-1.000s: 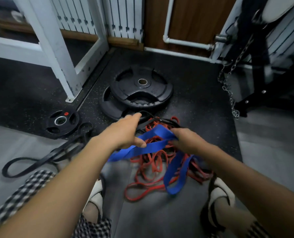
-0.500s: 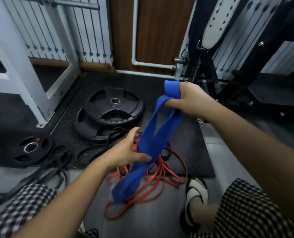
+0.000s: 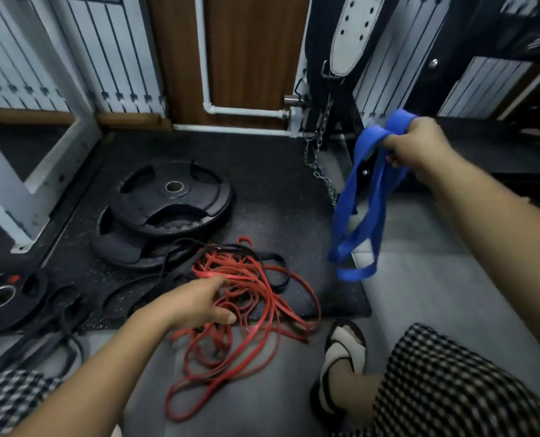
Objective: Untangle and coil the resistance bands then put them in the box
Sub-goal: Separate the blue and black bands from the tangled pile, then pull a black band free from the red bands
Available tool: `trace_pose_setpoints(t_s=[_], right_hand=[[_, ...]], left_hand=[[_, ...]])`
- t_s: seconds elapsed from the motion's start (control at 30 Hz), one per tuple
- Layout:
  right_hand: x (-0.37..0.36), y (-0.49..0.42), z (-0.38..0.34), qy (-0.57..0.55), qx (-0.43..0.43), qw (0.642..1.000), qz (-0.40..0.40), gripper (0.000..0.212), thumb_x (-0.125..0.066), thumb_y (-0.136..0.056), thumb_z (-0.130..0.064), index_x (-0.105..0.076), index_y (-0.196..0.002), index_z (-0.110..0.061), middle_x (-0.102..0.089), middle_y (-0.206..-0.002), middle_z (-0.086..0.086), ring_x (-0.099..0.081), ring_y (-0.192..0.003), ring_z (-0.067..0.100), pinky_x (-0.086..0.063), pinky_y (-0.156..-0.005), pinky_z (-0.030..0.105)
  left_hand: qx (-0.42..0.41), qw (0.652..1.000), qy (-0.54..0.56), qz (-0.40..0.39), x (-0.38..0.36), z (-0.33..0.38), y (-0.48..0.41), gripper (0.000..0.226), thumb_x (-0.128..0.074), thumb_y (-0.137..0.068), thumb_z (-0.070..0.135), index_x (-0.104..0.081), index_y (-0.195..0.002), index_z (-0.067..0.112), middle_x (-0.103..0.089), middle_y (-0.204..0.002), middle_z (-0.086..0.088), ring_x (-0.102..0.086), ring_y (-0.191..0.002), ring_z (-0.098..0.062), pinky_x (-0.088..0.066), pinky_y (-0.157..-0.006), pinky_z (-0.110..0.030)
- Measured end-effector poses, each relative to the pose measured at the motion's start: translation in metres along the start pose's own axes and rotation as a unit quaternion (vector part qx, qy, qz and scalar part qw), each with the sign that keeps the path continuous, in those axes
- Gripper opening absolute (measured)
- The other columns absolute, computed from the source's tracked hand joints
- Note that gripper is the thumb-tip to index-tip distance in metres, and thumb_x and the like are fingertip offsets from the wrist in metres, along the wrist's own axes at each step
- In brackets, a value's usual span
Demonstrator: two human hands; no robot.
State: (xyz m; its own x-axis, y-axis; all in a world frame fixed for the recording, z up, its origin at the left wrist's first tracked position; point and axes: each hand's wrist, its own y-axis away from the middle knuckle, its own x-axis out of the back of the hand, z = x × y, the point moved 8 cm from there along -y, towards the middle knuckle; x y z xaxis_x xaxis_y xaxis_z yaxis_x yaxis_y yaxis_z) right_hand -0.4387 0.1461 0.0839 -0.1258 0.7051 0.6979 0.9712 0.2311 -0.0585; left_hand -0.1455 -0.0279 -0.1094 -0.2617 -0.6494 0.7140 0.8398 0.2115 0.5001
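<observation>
The right hand grips the blue band, lifted free and folded in loops. The left hand, fingers relaxed, reaches over the red tangle; untangling comes next, I think.

stacked weight plates | small plate | chain | belt

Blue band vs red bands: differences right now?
Blue band is wide; red bands are narrow. Blue band hangs gripped by the right hand; red bands lie on the floor under the open left hand. Blue band is clear of the pile; red bands are tangled with black bands. Both are loops, neither coiled.
</observation>
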Motion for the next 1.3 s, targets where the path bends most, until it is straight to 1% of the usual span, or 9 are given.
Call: trace_pose_setpoints(t_s=[0.1,0.2,0.23,0.33,0.5,0.67,0.87,1.1,1.3], right_hand=[[-0.035,-0.01,0.04,0.102,-0.034,0.993,-0.053,0.019,-0.061,-0.084,-0.009,-0.049,-0.069,-0.004,-0.053,-0.072,0.015,-0.055,-0.047,0.013,-0.045,-0.048,0.026],[-0.093,0.008,0.105,0.235,-0.084,0.949,-0.193,0.011,-0.061,-0.084,-0.005,-0.053,-0.076,-0.004,-0.055,-0.083,0.016,-0.053,-0.068,0.026,-0.048,-0.057,0.022],[-0.115,0.016,0.127,0.298,-0.098,0.92,-0.236,0.007,-0.06,-0.086,-0.008,-0.058,-0.083,-0.002,-0.06,-0.093,0.018,-0.058,-0.075,0.029,-0.053,-0.065,0.025],[-0.176,0.039,0.173,0.411,-0.096,0.856,-0.299,0.038,-0.056,-0.088,-0.019,-0.054,-0.121,0.0,-0.057,-0.125,0.019,-0.057,-0.111,0.032,-0.046,-0.093,0.037],[-0.3,0.113,0.154,0.396,0.048,0.801,-0.447,0.034,-0.045,-0.093,-0.019,-0.057,-0.121,-0.003,-0.06,-0.116,0.017,-0.057,-0.105,0.026,-0.043,-0.086,0.033],[-0.396,0.133,0.147,0.304,0.046,0.839,-0.448,0.037,-0.046,-0.091,-0.015,-0.046,-0.126,-0.002,-0.043,-0.133,0.022,-0.048,-0.119,0.036,-0.039,-0.098,0.037],[-0.436,0.083,0.176,0.264,-0.036,0.894,-0.36,0.045,-0.045,-0.091,-0.014,-0.035,-0.135,-0.004,-0.031,-0.142,0.02,-0.035,-0.13,0.037,-0.032,-0.106,0.04],[-0.455,0.057,0.262,0.234,-0.152,0.878,-0.389,0.062,-0.046,-0.089,-0.021,-0.02,-0.145,-0.009,-0.032,-0.146,0.019,-0.033,-0.133,0.037,-0.029,-0.111,0.042],[-0.436,0.064,0.268,0.382,-0.033,0.854,-0.352,0.037,-0.039,-0.092,-0.016,-0.04,-0.128,-0.007,-0.046,-0.135,0.012,-0.034,-0.126,0.031,-0.036,-0.099,0.038]], left_hand=[[0.022,0.999,-0.043,-0.017,-0.003,-0.005,-0.004,0.072,-0.068,-0.081,0.037,-0.033,-0.14,0.017,-0.044,-0.142,-0.003,-0.048,-0.124,-0.018,-0.039,-0.099,-0.025],[0.05,0.994,-0.099,-0.016,0.002,-0.014,-0.004,0.07,-0.065,-0.082,0.042,-0.034,-0.139,0.018,-0.045,-0.14,-0.005,-0.047,-0.124,-0.021,-0.04,-0.098,-0.029],[0.061,0.991,-0.116,-0.014,0.005,-0.019,-0.004,0.069,-0.064,-0.082,0.042,-0.033,-0.139,0.019,-0.046,-0.139,-0.005,-0.047,-0.123,-0.021,-0.04,-0.097,-0.03],[0.078,0.981,-0.175,-0.014,0.006,-0.028,0.0,0.063,-0.061,-0.084,0.041,-0.034,-0.136,0.019,-0.048,-0.134,-0.006,-0.047,-0.122,-0.024,-0.042,-0.095,-0.033],[0.091,0.978,-0.182,-0.055,-0.01,-0.044,0.008,0.059,-0.064,-0.083,0.038,-0.038,-0.132,0.02,-0.049,-0.134,-0.005,-0.048,-0.123,-0.025,-0.043,-0.095,-0.034],[0.091,0.982,-0.158,-0.049,-0.005,-0.066,0.013,0.057,-0.059,-0.087,0.036,-0.033,-0.136,0.023,-0.046,-0.137,-0.002,-0.046,-0.125,-0.022,-0.041,-0.097,-0.032],[0.12,0.978,-0.172,-0.018,0.01,-0.121,0.022,0.059,-0.05,-0.089,0.046,-0.022,-0.139,0.031,-0.038,-0.141,0.01,-0.04,-0.129,-0.012,-0.036,-0.1,-0.026],[0.148,0.976,-0.148,-0.054,0.001,-0.142,0.015,0.07,-0.047,-0.09,0.051,-0.005,-0.144,0.038,-0.027,-0.147,0.017,-0.035,-0.132,-0.003,-0.031,-0.103,-0.02],[0.147,0.976,-0.148,-0.057,0.001,-0.135,0.013,0.071,-0.048,-0.088,0.053,-0.005,-0.144,0.04,-0.025,-0.148,0.019,-0.033,-0.133,-0.003,-0.031,-0.105,-0.02]])
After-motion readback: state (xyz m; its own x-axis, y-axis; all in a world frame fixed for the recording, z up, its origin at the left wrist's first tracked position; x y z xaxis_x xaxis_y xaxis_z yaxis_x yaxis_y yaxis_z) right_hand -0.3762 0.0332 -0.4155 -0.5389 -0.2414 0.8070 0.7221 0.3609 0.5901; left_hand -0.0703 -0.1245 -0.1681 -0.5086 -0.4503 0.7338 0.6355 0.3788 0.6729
